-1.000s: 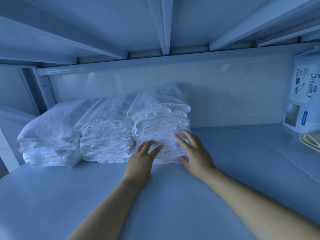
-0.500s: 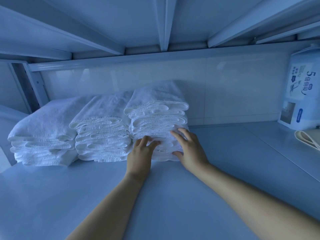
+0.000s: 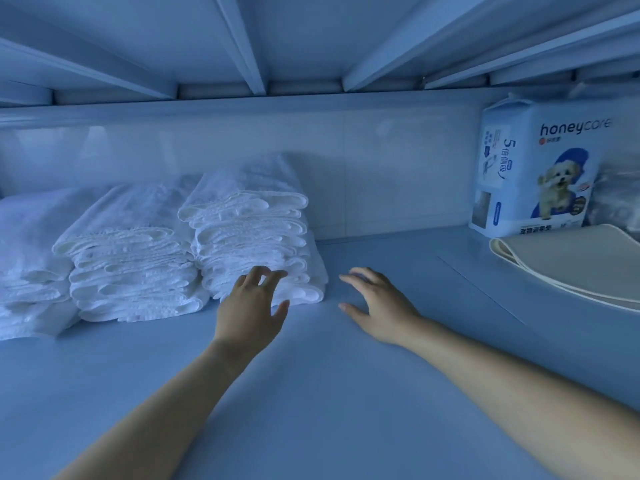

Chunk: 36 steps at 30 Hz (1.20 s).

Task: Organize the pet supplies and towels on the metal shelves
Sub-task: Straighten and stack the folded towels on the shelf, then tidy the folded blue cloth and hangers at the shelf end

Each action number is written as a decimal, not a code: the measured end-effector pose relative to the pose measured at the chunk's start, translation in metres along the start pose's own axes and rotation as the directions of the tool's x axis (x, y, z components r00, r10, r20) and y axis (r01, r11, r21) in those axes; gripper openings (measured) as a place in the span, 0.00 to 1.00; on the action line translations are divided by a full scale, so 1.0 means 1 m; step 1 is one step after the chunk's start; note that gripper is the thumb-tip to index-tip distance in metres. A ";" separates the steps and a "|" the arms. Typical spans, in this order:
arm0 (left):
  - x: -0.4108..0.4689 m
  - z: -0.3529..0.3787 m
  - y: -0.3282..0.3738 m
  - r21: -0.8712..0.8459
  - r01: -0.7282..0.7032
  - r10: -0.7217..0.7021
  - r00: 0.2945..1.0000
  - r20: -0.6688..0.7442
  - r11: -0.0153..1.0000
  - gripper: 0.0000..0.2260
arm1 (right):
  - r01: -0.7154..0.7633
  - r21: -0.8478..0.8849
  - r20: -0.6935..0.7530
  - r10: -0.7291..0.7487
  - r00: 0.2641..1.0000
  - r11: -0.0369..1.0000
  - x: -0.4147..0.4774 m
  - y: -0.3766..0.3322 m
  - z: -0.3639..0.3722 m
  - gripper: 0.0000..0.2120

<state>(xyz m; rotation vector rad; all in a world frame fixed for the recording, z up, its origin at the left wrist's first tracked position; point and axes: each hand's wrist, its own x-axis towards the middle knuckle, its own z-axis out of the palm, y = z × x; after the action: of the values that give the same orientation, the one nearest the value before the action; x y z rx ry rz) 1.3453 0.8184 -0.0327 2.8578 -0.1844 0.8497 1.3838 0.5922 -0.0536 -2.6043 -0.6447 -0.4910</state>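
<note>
Looking down from my head, the folded white towels sit in three piles along the left of the frame, toward the back of the metal shelf (image 3: pixel 311 393): the tallest stack (image 3: pixel 249 230) nearest centre, the middle stack (image 3: pixel 131 268) touching it, and the far-left stack (image 3: pixel 27 258) partly cut off by the edge. My left hand (image 3: pixel 254 299) is relaxed and grasps nothing, its loosely bent fingertips against the lower front folds of the tallest stack. My right hand (image 3: pixel 377 303) is spread flat and empty low over bare shelf just beside that stack; I cannot tell whether it touches the metal. The towels look soft and light but floppy, so I judge a pile should be taken from both sides low down, or pushed on its folded fronts, lest it slump. At the right of the frame the pet-pad pack (image 3: pixel 540 174) stands upright, a folded cream mat (image 3: pixel 571 261) in front of it; the pack looks squashy and easy to hold by its sides.
</note>
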 end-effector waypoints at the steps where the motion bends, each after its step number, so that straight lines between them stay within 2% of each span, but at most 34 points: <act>1: -0.002 0.001 0.010 -0.001 -0.033 0.033 0.999 0.023 0.999 0.20 | -0.013 -0.009 0.004 0.013 1.000 1.000 -0.006 0.005 -0.005 0.25; 8: -0.007 0.002 0.105 -0.083 -0.112 0.118 0.991 0.070 0.990 0.20 | -0.032 -0.078 0.031 0.035 0.999 0.996 -0.068 0.043 -0.057 0.24; 15: -0.019 -0.004 0.245 -0.235 -0.198 0.229 0.967 0.113 0.952 0.19 | -0.103 -0.106 -0.059 0.098 0.993 0.989 -0.153 0.107 -0.132 0.23; 20: -0.027 -0.005 0.351 -0.325 -0.294 0.336 0.938 0.081 0.899 0.18 | -0.187 -0.117 -0.157 0.168 0.973 0.975 -0.222 0.166 -0.185 0.22; 27: -0.054 0.004 0.487 -0.429 -0.463 0.508 0.861 -0.011 0.775 0.17 | -0.363 -0.003 -0.337 0.341 0.878 0.932 -0.328 0.233 -0.246 0.20; 36: -0.070 0.006 0.628 -0.530 -0.615 0.681 0.726 -0.092 0.584 0.16 | -0.520 -0.066 -0.466 0.435 0.771 0.851 -0.430 0.283 -0.333 0.20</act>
<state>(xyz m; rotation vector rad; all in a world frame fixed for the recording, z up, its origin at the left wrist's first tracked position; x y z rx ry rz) 1.1891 0.2063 -0.0055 2.2662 -1.3395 0.5668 1.0918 0.0533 -0.0377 -2.5567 0.2363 -0.9580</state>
